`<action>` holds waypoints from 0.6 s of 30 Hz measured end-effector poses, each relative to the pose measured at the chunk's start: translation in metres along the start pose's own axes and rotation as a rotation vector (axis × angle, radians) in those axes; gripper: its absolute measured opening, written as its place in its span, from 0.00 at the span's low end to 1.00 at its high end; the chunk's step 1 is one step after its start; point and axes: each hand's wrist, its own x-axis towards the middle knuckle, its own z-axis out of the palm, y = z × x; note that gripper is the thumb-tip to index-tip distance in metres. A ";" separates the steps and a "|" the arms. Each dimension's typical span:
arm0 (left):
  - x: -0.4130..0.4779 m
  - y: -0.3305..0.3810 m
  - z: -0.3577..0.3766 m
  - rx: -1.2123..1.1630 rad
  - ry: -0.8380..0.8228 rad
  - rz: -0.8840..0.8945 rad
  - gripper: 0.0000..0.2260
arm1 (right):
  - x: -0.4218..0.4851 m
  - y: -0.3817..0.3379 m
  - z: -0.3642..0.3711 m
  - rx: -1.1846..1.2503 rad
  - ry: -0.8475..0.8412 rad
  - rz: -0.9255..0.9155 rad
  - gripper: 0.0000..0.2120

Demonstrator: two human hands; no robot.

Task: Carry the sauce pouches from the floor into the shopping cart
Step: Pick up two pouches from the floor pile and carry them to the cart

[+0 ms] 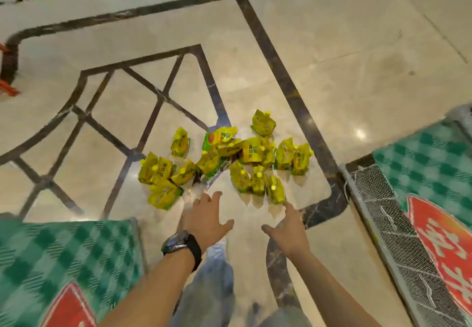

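Several yellow sauce pouches [224,158] with small yellow caps lie scattered on the beige tiled floor in the middle of the view. My left hand [204,217], with a dark watch on its wrist, is stretched out with spread fingers just short of the nearest pouches and holds nothing. My right hand [288,227] is stretched out beside it, fingers relaxed and empty, its fingertips close to the nearest pouch [275,190]. No shopping cart shows clearly.
A green checked panel with a red sign [63,270] fills the lower left. A similar panel on a grey mesh frame [398,224] stands at the right. Dark inlay lines [281,71] cross the floor. An orange object [7,89] sits at the left edge.
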 end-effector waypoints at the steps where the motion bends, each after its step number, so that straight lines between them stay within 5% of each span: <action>1: 0.034 -0.004 0.015 -0.042 -0.020 -0.017 0.35 | 0.032 0.002 0.017 0.007 -0.009 0.029 0.42; 7: 0.215 -0.024 0.168 -0.417 -0.125 -0.174 0.41 | 0.205 0.052 0.130 0.287 0.009 0.113 0.41; 10: 0.285 -0.024 0.245 -0.787 -0.107 -0.280 0.47 | 0.281 0.087 0.182 0.403 0.098 0.148 0.43; 13: 0.337 -0.015 0.302 -1.061 0.074 -0.292 0.53 | 0.336 0.118 0.218 0.511 0.179 0.159 0.40; 18: 0.402 0.018 0.341 -1.116 0.342 -0.172 0.52 | 0.396 0.157 0.259 0.509 0.343 0.004 0.23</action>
